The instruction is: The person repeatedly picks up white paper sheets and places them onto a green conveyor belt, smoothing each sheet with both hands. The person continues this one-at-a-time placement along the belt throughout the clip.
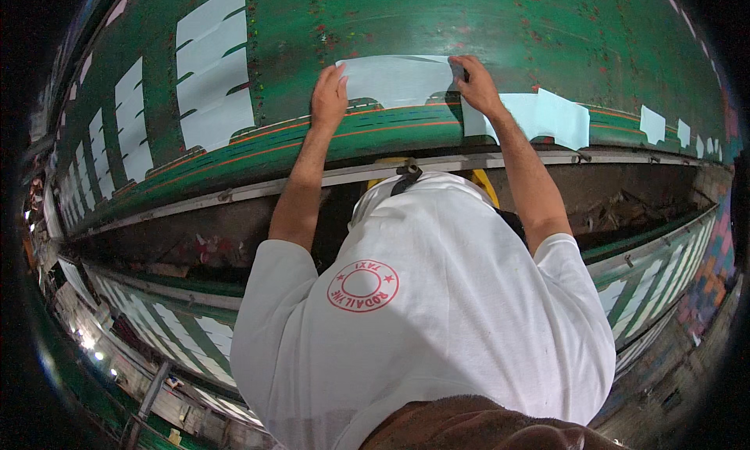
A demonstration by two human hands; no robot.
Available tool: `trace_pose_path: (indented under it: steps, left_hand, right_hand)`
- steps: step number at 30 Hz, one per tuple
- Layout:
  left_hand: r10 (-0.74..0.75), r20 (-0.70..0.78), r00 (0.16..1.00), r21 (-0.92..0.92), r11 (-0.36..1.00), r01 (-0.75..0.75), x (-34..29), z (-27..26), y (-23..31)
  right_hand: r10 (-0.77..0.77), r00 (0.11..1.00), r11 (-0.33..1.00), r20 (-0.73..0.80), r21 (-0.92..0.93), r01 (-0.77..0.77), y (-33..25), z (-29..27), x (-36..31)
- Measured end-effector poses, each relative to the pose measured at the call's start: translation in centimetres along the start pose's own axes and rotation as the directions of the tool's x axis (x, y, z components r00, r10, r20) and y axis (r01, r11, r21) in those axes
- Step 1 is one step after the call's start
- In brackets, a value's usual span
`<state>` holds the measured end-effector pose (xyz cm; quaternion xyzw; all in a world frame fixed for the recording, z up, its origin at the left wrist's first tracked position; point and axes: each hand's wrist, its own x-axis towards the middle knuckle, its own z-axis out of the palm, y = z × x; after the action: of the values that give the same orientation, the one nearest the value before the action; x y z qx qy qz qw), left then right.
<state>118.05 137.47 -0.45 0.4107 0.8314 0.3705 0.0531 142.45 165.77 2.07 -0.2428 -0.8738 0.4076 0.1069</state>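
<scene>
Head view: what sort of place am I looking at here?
Probably a textile printing workshop: long green cloth on a table, rows of pale sheets along it, both hands pressing a sheet flat.

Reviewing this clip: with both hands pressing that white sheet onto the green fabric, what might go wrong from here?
The left hand and right hand hold only the top corners of the white sheet, so it may wrinkle or sit crooked. Its right edge meets the neighbouring sheet and could overlap it. Leaning over the metal rail, the shirt might snag.
</scene>
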Motion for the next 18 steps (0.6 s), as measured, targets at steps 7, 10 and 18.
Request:
trace_pose_path:
  steps: [7, 10, 18]
  left_hand:
    - [-0.040, 0.041, 0.998, 0.509, 0.860, 0.014, 0.7, 1.5, 1.5]
    - [-0.120, 0.097, 0.988, 0.626, 0.779, 0.033, 1.3, 4.2, 3.9]
    - [-0.003, 0.241, 0.971, 0.575, 0.806, -0.139, 1.6, 13.4, 15.0]
  right_hand:
    - [0.013, 0.998, 1.000, 0.058, -0.007, -0.012, -0.3, -0.7, 0.2]
    - [0.017, 0.997, 0.986, 0.075, 0.163, -0.029, -0.2, -2.0, -0.8]
    - [0.054, 0.999, 0.992, -0.001, -0.117, -0.054, 7.3, -11.0, -6.4]
